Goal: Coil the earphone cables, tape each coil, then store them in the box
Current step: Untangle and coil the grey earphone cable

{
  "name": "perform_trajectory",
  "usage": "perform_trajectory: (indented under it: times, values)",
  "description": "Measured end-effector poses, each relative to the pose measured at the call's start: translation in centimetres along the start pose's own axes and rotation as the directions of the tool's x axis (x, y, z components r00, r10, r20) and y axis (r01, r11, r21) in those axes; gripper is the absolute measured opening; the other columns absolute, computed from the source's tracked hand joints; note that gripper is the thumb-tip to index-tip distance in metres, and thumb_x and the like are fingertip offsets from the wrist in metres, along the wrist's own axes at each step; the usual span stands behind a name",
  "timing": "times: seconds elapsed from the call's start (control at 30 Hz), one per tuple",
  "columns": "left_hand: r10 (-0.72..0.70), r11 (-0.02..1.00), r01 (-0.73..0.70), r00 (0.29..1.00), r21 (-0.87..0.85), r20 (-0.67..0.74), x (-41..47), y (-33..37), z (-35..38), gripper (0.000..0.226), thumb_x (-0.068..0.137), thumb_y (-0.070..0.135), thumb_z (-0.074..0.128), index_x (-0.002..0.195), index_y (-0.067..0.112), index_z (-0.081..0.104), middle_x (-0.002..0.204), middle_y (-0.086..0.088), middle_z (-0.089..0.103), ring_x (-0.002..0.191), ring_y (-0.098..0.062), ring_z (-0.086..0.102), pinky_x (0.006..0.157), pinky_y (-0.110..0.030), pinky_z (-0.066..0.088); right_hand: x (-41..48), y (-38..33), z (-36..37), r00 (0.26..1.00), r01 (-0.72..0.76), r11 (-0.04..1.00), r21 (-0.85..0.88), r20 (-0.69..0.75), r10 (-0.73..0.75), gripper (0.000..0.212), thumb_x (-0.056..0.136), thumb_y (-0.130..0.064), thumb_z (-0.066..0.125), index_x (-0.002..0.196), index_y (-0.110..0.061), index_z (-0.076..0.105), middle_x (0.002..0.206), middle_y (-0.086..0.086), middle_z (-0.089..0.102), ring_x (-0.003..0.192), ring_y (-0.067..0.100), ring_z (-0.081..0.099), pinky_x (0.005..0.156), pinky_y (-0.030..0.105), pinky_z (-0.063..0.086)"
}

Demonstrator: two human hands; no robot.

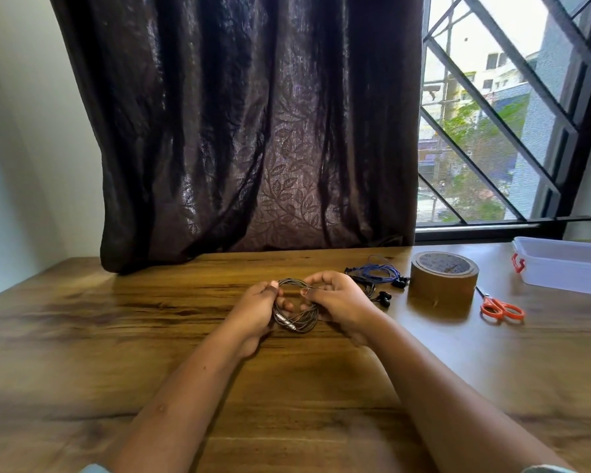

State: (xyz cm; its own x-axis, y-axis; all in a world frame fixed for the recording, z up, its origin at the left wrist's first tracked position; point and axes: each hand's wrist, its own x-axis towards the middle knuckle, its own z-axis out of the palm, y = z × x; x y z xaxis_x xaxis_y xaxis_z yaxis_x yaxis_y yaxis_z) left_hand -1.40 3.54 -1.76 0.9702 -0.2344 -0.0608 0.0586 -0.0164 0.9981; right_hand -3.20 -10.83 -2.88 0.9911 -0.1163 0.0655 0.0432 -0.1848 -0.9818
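Observation:
A grey earphone cable (296,323) wound into a round coil hangs just above the wooden table (116,336), held between both hands. My left hand (256,310) grips the coil's left side, thumb on top. My right hand (338,302) pinches its right side with curled fingers. To the right lie a blue earphone (381,272) and a black earphone (382,297), loosely tangled. A roll of brown tape (442,279) stands beside them. A clear plastic box (567,268) with a red latch sits at the far right.
Orange-handled scissors (500,309) lie right of the tape roll. A dark curtain (253,131) hangs to the table's back edge, and a barred window (509,114) is at the right.

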Motion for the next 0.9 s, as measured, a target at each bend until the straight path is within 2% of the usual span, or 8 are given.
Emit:
perform_trajectory:
  times: [0.13,0.23,0.27,0.33,0.43,0.53,0.73,0.9]
  values:
    - [-0.004,1.0,0.003,1.0,-0.026,-0.03,0.0,0.2,0.5,0.027,0.103,0.022,0.032,0.085,0.014,0.05,0.07,-0.003,0.061,0.067,-0.015,0.058,0.059,-0.026,0.047,-0.1,-0.1,-0.2,1.0,-0.019,0.99,0.141,0.008,0.018,0.02,0.091,-0.014,0.063,0.108,-0.014,0.053,0.105,0.017,0.068,0.081,0.025,0.07,0.062,0.032,0.059]
    - [-0.026,0.994,0.036,0.995,0.106,-0.092,0.3,-0.3,0.4,0.025,0.102,0.024,0.034,0.093,0.012,0.054,0.093,-0.009,0.063,0.082,-0.02,0.062,0.068,-0.033,0.055,-0.1,0.2,-0.1,0.999,-0.016,1.0,-0.002,-0.03,0.016,0.024,0.087,-0.018,0.068,0.103,-0.023,0.051,0.104,0.011,0.066,0.076,0.02,0.069,0.055,0.025,0.054]
    - [0.04,0.951,0.001,0.991,0.309,-0.127,0.8,-0.7,0.1,0.026,0.102,0.025,0.035,0.098,0.011,0.057,0.098,-0.01,0.064,0.086,-0.022,0.063,0.072,-0.035,0.055,-0.1,0.3,-0.2,0.999,-0.012,0.996,-0.088,-0.05,0.007,0.026,0.085,-0.02,0.07,0.102,-0.024,0.051,0.102,0.008,0.066,0.073,0.017,0.068,0.054,0.023,0.052]
    - [0.212,0.708,-0.058,0.968,0.703,-0.134,1.2,-1.0,-0.5,0.028,0.1,0.027,0.041,0.109,0.012,0.063,0.106,-0.007,0.065,0.096,-0.024,0.062,0.079,-0.032,0.048,0.0,0.6,-0.4,0.996,0.009,0.972,-0.234,-0.082,-0.029,0.03,0.083,-0.022,0.073,0.104,-0.022,0.051,0.093,0.001,0.062,0.064,0.009,0.061,0.048,0.014,0.045]
    - [0.277,0.525,-0.066,0.956,0.849,-0.096,1.4,-1.4,-0.8,0.028,0.096,0.031,0.049,0.114,0.016,0.065,0.108,-0.004,0.067,0.097,-0.02,0.062,0.083,-0.029,0.048,0.0,0.8,-0.5,0.985,0.065,0.915,-0.399,-0.122,-0.124,0.024,0.083,-0.021,0.073,0.097,-0.02,0.053,0.086,-0.006,0.054,0.06,0.003,0.049,0.039,0.006,0.034]
    - [0.311,0.464,-0.042,0.943,0.885,-0.118,1.4,-1.7,-0.8,0.024,0.094,0.032,0.053,0.107,0.018,0.068,0.099,-0.001,0.068,0.088,-0.016,0.062,0.078,-0.028,0.051,0.2,1.0,0.0,0.968,0.104,0.836,-0.538,-0.138,-0.21,0.017,0.083,-0.024,0.073,0.086,-0.021,0.057,0.086,-0.006,0.056,0.069,0.006,0.05,0.052,0.011,0.036]
    - [0.348,0.405,-0.076,0.934,0.911,-0.076,1.6,-2.2,-0.9,0.027,0.092,0.037,0.054,0.108,0.022,0.069,0.102,0.002,0.068,0.094,-0.015,0.061,0.084,-0.028,0.05,0.6,1.9,0.4,0.962,0.113,0.733,-0.671,-0.11,-0.249,0.009,0.087,-0.023,0.065,0.079,-0.022,0.062,0.091,-0.005,0.065,0.081,0.012,0.059,0.074,0.029,0.051]
    - [0.381,0.46,-0.076,0.917,0.885,-0.12,1.4,-1.8,-1.1,0.027,0.096,0.037,0.048,0.098,0.019,0.068,0.079,0.008,0.056,0.076,-0.01,0.055,0.07,-0.025,0.045,0.9,2.2,0.0,0.957,0.1,0.79,-0.606,-0.158,-0.242,0.012,0.091,-0.035,0.059,0.088,-0.025,0.066,0.093,-0.007,0.065,0.086,0.013,0.059,0.079,0.035,0.052]
